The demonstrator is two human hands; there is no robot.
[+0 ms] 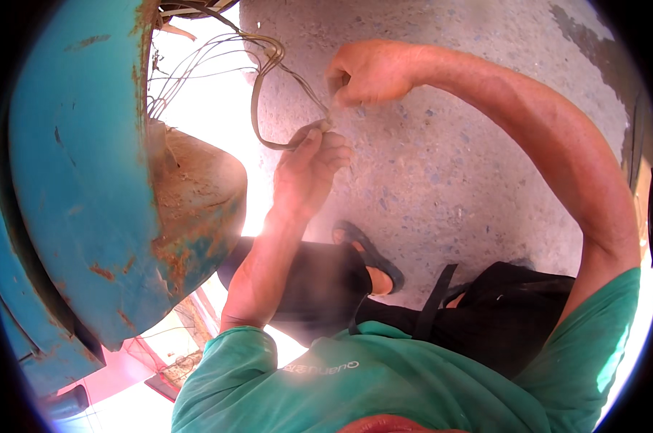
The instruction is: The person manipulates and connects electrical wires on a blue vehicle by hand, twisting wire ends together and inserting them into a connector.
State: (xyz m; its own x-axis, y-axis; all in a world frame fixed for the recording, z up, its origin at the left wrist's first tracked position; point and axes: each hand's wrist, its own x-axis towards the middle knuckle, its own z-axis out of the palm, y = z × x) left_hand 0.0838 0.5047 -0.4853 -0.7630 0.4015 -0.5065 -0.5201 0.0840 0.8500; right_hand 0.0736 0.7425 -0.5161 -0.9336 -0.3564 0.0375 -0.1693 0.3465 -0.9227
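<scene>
My left hand [309,167] is closed on the end of a wiring harness [256,101], a looped bundle of thin wires with a thicker sheathed cable. Its thumb presses the cable against the fingers, and a small pale wire end or connector [326,124] pokes out above them. Farther off and to the right, my right hand [373,74] is curled with thumb and fingers drawn together, apart from the left hand. Whatever it may pinch is hidden or too small to name.
A blue, rust-patched machine housing [88,166] fills the left side, with a dirty rusted bracket [196,195] jutting from it. More thin wires [186,76] run out of the housing. Beneath lies a rough concrete floor [456,173]. My sandalled foot [373,260] rests on it.
</scene>
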